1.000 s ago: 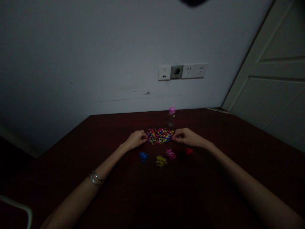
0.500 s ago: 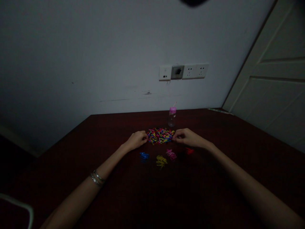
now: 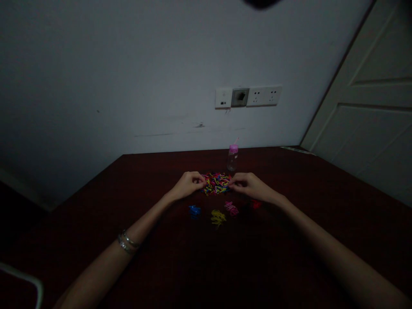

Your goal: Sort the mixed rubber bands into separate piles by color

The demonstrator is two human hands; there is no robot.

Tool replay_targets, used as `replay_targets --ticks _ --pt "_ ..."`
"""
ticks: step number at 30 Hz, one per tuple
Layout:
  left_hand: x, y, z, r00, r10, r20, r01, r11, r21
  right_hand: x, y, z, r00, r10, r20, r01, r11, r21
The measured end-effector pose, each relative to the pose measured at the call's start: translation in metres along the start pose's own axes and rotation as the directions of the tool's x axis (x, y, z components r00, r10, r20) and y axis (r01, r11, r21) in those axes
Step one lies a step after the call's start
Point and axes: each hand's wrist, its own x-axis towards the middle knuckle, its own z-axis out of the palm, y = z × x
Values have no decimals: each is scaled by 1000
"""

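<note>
A mixed heap of small, thin, brightly coloured loops (image 3: 216, 183), which look like paper clips or rubber bands, lies on the dark table between my hands. My left hand (image 3: 189, 184) is at the heap's left edge, thumb and fingertips pinched together among the pieces. At the right edge, my right hand (image 3: 249, 184) also has its fingertips drawn together over the loops. What either pinch holds is too small to see. Nearer to me lie single-colour groups: a blue pile (image 3: 194, 210), a yellow pile (image 3: 218, 218), a pink pile (image 3: 231, 208) and a red pile (image 3: 256, 204) below my right wrist.
A clear bottle (image 3: 232, 159) with a pink lid stands just behind the heap. The dark red-brown table (image 3: 154, 167) meets a wall with sockets (image 3: 262, 96). A pale door (image 3: 370, 124) is on the right. A white cord-like strip (image 3: 30, 279) shows at lower left.
My left hand has moved right, further over the heap's left edge. My right hand has shifted slightly left onto the pieces. The colour piles stay where they were.
</note>
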Motion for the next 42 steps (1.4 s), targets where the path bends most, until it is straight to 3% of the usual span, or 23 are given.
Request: replay_targets --ticks 9,18,22,26,33,42 --pt "-8 44 12 997 14 70 -8 996 -87 1 -32 14 985 -159 -70 161 986 30" --pt "-9 53 15 994 32 105 -22 995 -94 1 -36 12 987 -147 -66 149 989 21" --pt "-6 42 13 998 8 68 0 994 -108 2 -30 -3 992 -86 -97 92 994 59" --pt "-1 20 8 998 -54 11 55 996 -75 -6 -10 -23 990 50 -131 -37 994 99" --pt "6 -15 4 990 -137 -43 133 987 -94 -54 37 -33 973 196 119 -208 973 101" --pt "5 -40 12 979 -194 -57 186 975 -119 -66 52 -35 958 222 180 -240 967 81"
